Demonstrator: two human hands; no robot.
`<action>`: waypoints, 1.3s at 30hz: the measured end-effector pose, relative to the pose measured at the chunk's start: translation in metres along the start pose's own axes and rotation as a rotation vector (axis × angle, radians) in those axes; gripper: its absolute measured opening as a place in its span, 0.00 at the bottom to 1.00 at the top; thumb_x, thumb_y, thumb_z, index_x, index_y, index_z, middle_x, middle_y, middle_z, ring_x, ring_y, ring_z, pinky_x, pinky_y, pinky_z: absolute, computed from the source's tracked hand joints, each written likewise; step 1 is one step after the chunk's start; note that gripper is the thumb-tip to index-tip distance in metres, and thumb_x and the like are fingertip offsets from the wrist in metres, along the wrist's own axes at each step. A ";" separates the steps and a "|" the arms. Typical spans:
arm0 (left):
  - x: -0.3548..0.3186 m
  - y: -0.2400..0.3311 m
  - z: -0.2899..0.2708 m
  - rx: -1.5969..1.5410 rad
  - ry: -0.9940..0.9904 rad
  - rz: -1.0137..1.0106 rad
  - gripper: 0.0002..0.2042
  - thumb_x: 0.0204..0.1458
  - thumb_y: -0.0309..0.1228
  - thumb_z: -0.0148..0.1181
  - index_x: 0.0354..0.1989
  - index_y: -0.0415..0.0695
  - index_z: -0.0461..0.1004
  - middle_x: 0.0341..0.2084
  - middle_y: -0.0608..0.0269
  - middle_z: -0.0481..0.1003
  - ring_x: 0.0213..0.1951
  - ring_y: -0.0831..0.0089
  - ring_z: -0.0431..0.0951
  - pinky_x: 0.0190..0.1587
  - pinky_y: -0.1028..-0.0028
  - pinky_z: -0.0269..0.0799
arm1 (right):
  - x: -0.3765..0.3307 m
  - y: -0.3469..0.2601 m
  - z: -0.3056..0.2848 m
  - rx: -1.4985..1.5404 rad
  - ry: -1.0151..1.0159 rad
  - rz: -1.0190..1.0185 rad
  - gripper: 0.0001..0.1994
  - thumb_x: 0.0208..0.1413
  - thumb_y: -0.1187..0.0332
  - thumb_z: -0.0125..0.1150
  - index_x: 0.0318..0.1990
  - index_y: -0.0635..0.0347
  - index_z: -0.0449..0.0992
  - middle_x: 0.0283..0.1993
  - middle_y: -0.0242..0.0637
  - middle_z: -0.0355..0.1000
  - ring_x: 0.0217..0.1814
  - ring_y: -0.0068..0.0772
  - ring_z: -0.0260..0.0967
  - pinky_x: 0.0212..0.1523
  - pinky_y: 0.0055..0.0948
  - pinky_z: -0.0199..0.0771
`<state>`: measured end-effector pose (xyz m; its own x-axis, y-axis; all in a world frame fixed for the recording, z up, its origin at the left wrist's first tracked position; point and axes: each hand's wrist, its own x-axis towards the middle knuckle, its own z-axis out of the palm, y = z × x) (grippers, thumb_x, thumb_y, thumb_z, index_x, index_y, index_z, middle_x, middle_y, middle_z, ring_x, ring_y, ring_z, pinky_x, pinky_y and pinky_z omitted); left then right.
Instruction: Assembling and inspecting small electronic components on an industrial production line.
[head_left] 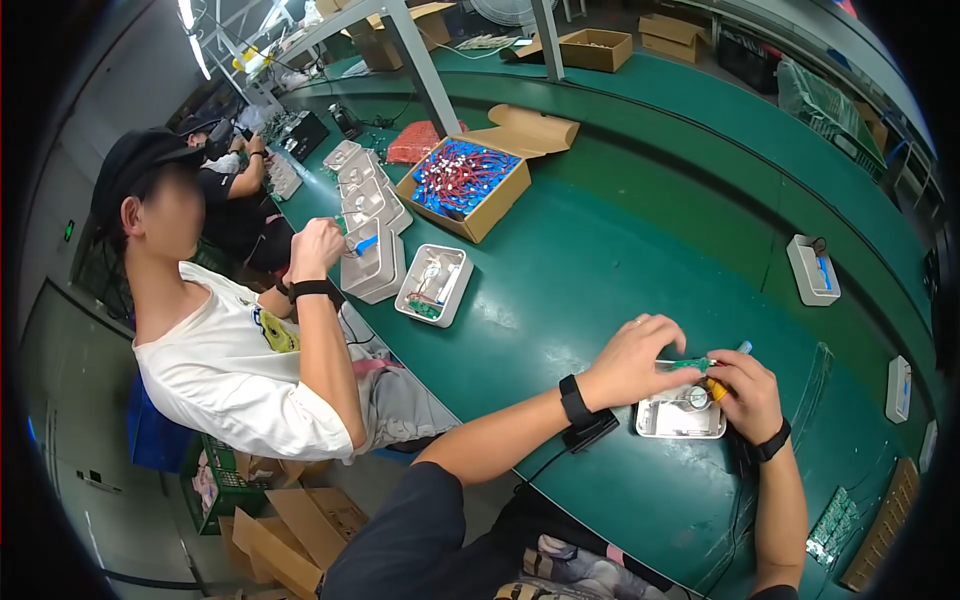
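My left hand [637, 362] is over a white plastic housing [682, 420], thumb and index finger curved around a small green circuit board [690, 365]. My right hand [750, 392] bends in from the other side, its fingertips at the board's right end. A yellow piece [716, 388], perhaps a tool handle, shows among the right fingers; its full shape is hidden. Beyond that hand a light-blue tip [745, 347] sticks out. Inside the open housing is a round white part [695, 398] with thin wires.
To the left a co-worker [230, 330] handles parts above stacked white housings [375, 265]. Another white housing [434, 285] lies nearer. A cardboard box [500, 205] holds blue packs with red wires. Housings [815, 270] sit along the far right strip; green boards [835, 525] lie at lower right.
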<state>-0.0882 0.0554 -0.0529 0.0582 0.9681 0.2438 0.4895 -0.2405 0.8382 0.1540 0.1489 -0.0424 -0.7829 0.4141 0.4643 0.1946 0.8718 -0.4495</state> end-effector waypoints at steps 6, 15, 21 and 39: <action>-0.004 0.016 -0.017 0.465 -0.204 -0.199 0.38 0.48 0.65 0.69 0.56 0.45 0.75 0.50 0.48 0.81 0.49 0.48 0.83 0.57 0.53 0.73 | 0.009 0.001 0.003 0.002 0.176 0.140 0.15 0.45 0.80 0.73 0.43 0.63 0.80 0.53 0.47 0.79 0.52 0.49 0.81 0.49 0.36 0.83; -0.002 0.009 -0.007 0.372 -0.058 -0.169 0.36 0.50 0.49 0.70 0.65 0.41 0.70 0.46 0.45 0.81 0.47 0.46 0.82 0.51 0.51 0.76 | 0.010 0.000 0.002 -0.023 0.223 0.152 0.14 0.48 0.82 0.68 0.43 0.62 0.80 0.55 0.43 0.80 0.54 0.49 0.80 0.52 0.39 0.83; -0.002 -0.003 0.004 0.194 0.052 -0.032 0.30 0.48 0.31 0.72 0.63 0.39 0.73 0.42 0.51 0.79 0.43 0.55 0.82 0.46 0.61 0.79 | 0.012 -0.005 0.004 -0.031 0.097 -0.044 0.14 0.48 0.81 0.69 0.44 0.62 0.80 0.57 0.41 0.79 0.53 0.46 0.80 0.51 0.38 0.84; 0.002 0.003 -0.009 0.097 -0.033 -0.021 0.26 0.50 0.29 0.71 0.59 0.37 0.76 0.45 0.49 0.80 0.46 0.55 0.83 0.51 0.63 0.78 | 0.012 -0.005 -0.005 -0.065 0.146 0.136 0.14 0.48 0.80 0.68 0.44 0.61 0.79 0.55 0.42 0.78 0.52 0.46 0.80 0.51 0.38 0.83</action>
<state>-0.0941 0.0557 -0.0457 0.0748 0.9749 0.2098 0.5724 -0.2142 0.7915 0.1469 0.1503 -0.0308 -0.6537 0.5588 0.5104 0.3344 0.8183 -0.4675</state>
